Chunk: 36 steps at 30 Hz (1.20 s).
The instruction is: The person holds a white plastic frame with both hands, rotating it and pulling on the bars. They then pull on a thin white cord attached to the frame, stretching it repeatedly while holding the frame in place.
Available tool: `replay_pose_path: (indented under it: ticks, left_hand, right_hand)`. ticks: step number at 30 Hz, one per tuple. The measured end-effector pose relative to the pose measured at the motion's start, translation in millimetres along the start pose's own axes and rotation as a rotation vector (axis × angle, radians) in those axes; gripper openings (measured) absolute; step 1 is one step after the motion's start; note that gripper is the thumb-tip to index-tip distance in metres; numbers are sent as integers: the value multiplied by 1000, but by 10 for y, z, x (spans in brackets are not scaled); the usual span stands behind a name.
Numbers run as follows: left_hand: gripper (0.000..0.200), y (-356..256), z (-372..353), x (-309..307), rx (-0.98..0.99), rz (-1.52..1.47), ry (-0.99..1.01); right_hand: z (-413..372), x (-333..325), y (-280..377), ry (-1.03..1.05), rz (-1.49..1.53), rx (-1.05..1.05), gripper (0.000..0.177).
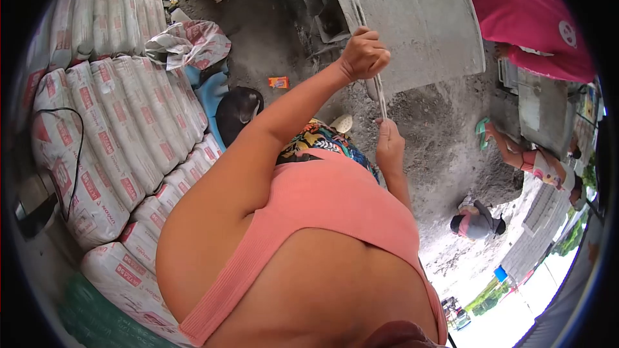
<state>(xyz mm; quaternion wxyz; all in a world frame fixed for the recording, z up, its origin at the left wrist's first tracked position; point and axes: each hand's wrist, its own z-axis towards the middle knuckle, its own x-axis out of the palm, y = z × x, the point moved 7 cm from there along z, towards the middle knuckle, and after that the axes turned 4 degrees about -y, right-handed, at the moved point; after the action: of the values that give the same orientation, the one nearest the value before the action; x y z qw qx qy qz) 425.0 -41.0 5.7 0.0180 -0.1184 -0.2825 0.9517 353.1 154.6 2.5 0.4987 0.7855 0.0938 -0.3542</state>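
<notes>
My left hand [365, 55] is closed in a fist round a thin, pale, rope-like length of strands [381, 95]. One part of it sticks up past the fist, and another runs down to my right hand [389, 146]. There the thumb presses on the lower end, and the other fingers are mostly hidden. Between the two hands the strands look straight. Just beyond my left fist lies a large grey curved slab [419, 26]; the upper end of the strands overlaps its edge.
Stacked cement bags [122, 129] fill the left side. A crumpled sack [190, 44] lies on top, near a blue chair-like object [211, 93] and a dark rounded thing [238, 113]. A person in a pink top [529, 19] stands at right; another person crouches [478, 220] farther off.
</notes>
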Motion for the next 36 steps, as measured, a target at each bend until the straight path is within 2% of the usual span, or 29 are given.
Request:
replay_pose_path:
  ticks: [2,4,6,7,9,10,11,13,15,17,20,22,26,29,33,36]
  left_hand:
    - [39,78,199,-43,27,37,35]
    - [39,-176,231,-73,-18,30,115]
    - [39,-334,621,-237,112,-37,-25]
    - [39,-386,716,-286,96,-35,-24]
    - [37,-522,838,-318,206,-9,20]
    - [37,-359,691,-221,209,-9,21]
    - [37,-48,407,8,179,58,93]
    - [40,93,343,116,111,142,167]
    - [42,186,420,196,78,104,139]
    - [45,123,392,224,-17,30,121]
    - [46,-211,426,289,52,47,145]
    - [47,-385,341,377,36,21,143]
    - [43,-609,88,532,-46,7,194]
    - [40,-740,-11,564,-123,2,243]
    - [38,-575,29,600,-141,22,251]
    - [35,13,262,519,-56,223,212]
  right_hand:
    - [49,-38,-27,-28,57,-29,38]
    - [-137,-113,103,42,159,73,39]
    - [-79,-163,238,-43,258,-54,39]
    - [-88,-195,318,-50,271,-122,40]
    - [-2,-179,253,-1,272,-81,40]
    - [70,-154,211,33,279,-49,40]
    - [163,-146,186,26,280,-47,40]
    - [330,-22,42,145,395,187,40]
    - [390,-106,149,93,336,122,39]
    - [207,-230,131,49,266,108,39]
    - [74,-376,-90,45,364,175,38]
    - [-112,-444,-211,127,580,276,39]
    - [-276,-732,-315,153,598,293,45]
    - [-346,-846,-565,292,626,396,49]
    - [-85,-729,-559,354,669,377,44]
    - [472,-361,-270,402,807,365,43]
